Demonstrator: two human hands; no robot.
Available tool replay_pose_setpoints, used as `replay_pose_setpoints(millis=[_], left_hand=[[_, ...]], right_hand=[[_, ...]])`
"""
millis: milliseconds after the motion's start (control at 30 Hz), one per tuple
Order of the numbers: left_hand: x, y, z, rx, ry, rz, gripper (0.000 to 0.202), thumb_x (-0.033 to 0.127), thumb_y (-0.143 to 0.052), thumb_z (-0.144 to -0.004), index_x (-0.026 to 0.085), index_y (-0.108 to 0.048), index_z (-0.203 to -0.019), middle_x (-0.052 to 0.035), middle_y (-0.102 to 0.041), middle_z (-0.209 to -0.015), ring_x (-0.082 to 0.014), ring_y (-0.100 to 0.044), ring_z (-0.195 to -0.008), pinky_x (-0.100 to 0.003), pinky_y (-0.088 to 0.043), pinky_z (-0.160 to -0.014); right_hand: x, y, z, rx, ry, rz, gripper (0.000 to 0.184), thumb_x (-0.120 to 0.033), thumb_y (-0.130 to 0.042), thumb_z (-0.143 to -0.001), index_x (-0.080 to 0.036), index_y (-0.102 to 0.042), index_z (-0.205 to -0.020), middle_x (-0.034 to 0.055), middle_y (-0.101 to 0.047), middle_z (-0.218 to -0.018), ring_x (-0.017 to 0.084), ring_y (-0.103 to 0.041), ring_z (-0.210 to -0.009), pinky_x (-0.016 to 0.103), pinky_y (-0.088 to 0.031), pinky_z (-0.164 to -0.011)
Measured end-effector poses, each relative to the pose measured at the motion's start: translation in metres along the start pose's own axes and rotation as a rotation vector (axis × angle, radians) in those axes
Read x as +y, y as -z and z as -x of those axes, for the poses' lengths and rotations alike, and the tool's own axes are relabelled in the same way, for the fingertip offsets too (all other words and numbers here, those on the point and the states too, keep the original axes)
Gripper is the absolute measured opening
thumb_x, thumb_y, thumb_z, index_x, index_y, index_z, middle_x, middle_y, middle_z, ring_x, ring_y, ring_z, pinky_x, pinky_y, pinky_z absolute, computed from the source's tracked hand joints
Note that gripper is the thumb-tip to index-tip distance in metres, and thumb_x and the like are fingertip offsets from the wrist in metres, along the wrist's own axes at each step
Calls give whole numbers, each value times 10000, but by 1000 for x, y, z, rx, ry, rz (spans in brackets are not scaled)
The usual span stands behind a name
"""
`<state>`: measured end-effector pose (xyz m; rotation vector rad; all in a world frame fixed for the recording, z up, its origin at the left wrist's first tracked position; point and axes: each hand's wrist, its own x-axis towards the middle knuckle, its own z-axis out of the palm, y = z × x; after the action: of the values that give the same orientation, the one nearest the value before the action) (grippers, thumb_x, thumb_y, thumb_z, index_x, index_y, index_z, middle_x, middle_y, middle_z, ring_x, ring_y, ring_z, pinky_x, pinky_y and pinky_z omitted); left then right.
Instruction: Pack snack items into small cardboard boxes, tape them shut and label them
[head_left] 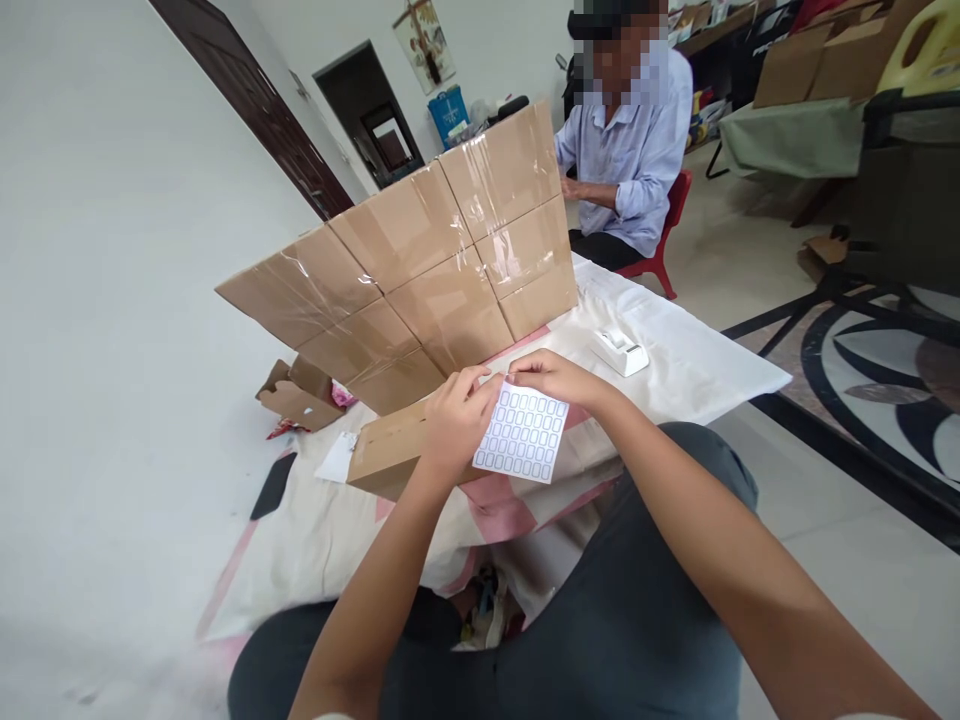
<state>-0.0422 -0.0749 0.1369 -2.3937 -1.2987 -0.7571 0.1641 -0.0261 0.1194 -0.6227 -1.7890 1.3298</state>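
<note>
Head view: your left hand [454,420] and right hand [551,378] both pinch top edge of sticker sheet [523,435], sheet hanging just below fingers. Small carton [386,452] under left hand, on tabletop [697,365]. Taped box stack [427,265] behind; label printer [619,351] to right.

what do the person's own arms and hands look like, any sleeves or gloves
Left hand and right hand are bare: no gloves, rings or watch showing. Both forearms are bare too, with no sleeve or cuff on them.
</note>
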Motion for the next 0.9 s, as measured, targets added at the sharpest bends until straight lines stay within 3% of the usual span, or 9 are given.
replay_pose_setpoints(millis=[167,367,500,600,700,800,833,900], left_hand=[[-3,-5,4,56,-53,8,303,287,-458,-1044,284,-757,-1097,-54,-736,-1129,-203,-635,-918,-352,-468,-834],[-1,-13,-2,81,-27,27,232,233,-477,-1022,236,-708,-1009,-71,-679,-1197,-209,-638,-1014,-337,-474,-843],[0,-14,-4,77,-3,162,213,218,-465,-1017,220,-675,-980,-88,-676,-1233,-232,-635,-1100,-370,-472,-927],[-1,-13,-1,86,76,341,205,231,-461,-1023,222,-664,-997,-69,-712,-1093,-210,-647,-1036,-361,-478,-926],[-4,-10,5,98,159,404,180,269,-498,-1021,228,-672,-996,-32,-722,-924,-173,-646,-848,-325,-491,-811],[-7,-6,10,90,205,459,165,258,-555,-994,245,-687,-1091,-8,-745,-903,-139,-647,-749,-282,-501,-728],[-9,-4,12,76,214,485,205,243,-568,-984,254,-680,-1156,-2,-754,-912,-131,-654,-737,-270,-505,-712],[-13,0,15,53,235,537,314,226,-589,-968,273,-644,-1274,3,-769,-937,-125,-671,-744,-257,-514,-704]], right_hand=[[1,2,-1,-25,1,-36,287,-394,-636,-836,-183,-577,-651,-37,-509,-622,116,-457,-593,266,-319,-568],[8,3,-4,-37,-20,89,279,-394,-579,-866,-180,-571,-687,-38,-503,-638,119,-465,-604,265,-324,-570],[24,14,-10,131,-127,402,311,-382,-493,-925,-193,-516,-679,-40,-469,-639,127,-471,-634,265,-353,-612],[41,29,-16,280,-260,642,291,-298,-481,-938,-191,-516,-669,-10,-528,-664,162,-536,-705,284,-392,-688],[55,38,-25,431,-381,740,111,-203,-545,-884,-142,-638,-892,118,-686,-923,277,-624,-921,392,-436,-858],[58,32,-37,602,-439,804,359,-168,-542,-887,-61,-598,-1225,296,-611,-1294,411,-567,-1191,578,-380,-1005],[56,27,-40,627,-425,805,394,-176,-527,-908,-59,-578,-1280,304,-584,-1349,413,-551,-1231,592,-371,-1026],[50,14,-42,597,-346,779,359,-221,-508,-953,-113,-607,-1280,222,-639,-1323,332,-598,-1194,504,-422,-1029]])
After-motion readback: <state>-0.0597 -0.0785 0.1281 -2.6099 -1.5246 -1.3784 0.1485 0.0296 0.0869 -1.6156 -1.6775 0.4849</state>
